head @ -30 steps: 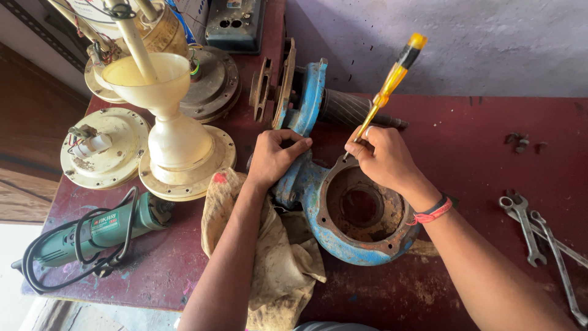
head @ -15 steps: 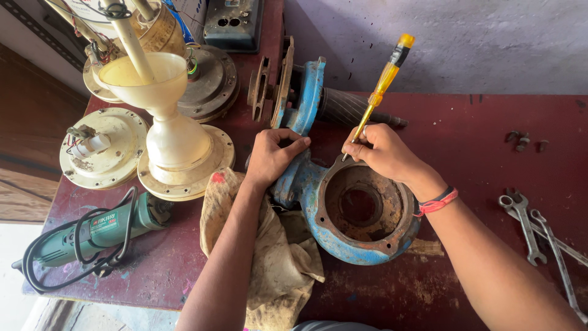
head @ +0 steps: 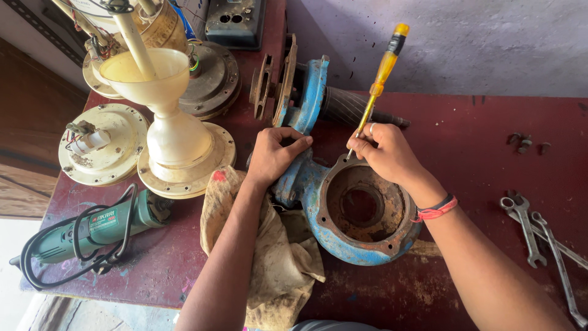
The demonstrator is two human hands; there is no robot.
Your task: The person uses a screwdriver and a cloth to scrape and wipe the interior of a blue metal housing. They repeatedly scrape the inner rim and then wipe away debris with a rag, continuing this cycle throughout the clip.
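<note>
Head cam looks straight down on a dark red workbench [head: 478, 141]. I see the left hand [head: 272, 156] clamped over the neck of a blue cast pump casing [head: 361, 211], fingers curled round it & holding it steady. Casing lies near bench centre, open round mouth facing up, rusty brown inside, bolt lugs on the rim. The right hand [head: 383, 150] is closed on the shaft of a yellow-handled screwdriver [head: 383, 70], grip tight, a ring on one finger; the tip sits at the casing's top rim, handle tilted up & away toward the wall. A red & black wristband [head: 436, 209] sits on the right wrist.

A dirty beige rag [head: 278, 260] lies under the left forearm & partly under the casing, hanging to the bench's front edge. Behind the casing stands a blue end plate w/ a ribbed rotor shaft [head: 349, 107] sticking out to the right. Far left: cream ceiling-fan housings [head: 104, 144], one w/ a cream funnel-shaped cover [head: 153, 76] stacked on top. A green angle grinder [head: 92, 230] w/ black cord lies at the front left corner. Spanners [head: 530, 227] lie at the right edge, well apart from both hands. A few small bolts [head: 523, 142] sit near the back right; can't tell their type.
</note>
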